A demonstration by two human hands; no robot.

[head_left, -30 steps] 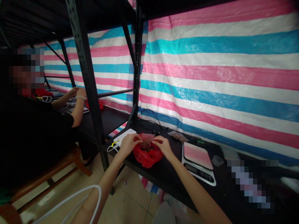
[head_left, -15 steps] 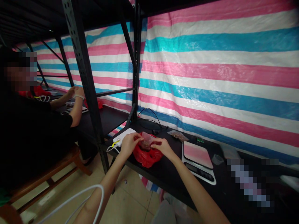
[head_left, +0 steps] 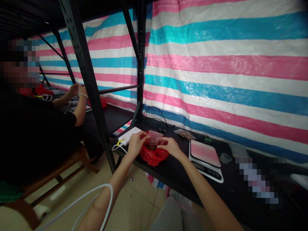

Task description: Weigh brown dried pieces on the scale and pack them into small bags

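Between my hands is a small clear plastic bag, held above a red plastic bag on the black table. My left hand pinches the clear bag's left side. My right hand has its fingers closed at the right side of it. Small brown pieces show below the clear bag; whether they lie inside it or in the red bag I cannot tell. A white power bank with a white cable lies left of my left hand.
A kitchen scale stands right of my right hand. Behind it lie a filled clear bag and a small green item; a small clear cup sits to its right. A black shelf post separates me from a seated co-worker.
The view has shifted slightly. The clear bag now stands more upright between my hands, and more of the brown pieces show beneath it. Both hands stay at the red bag.
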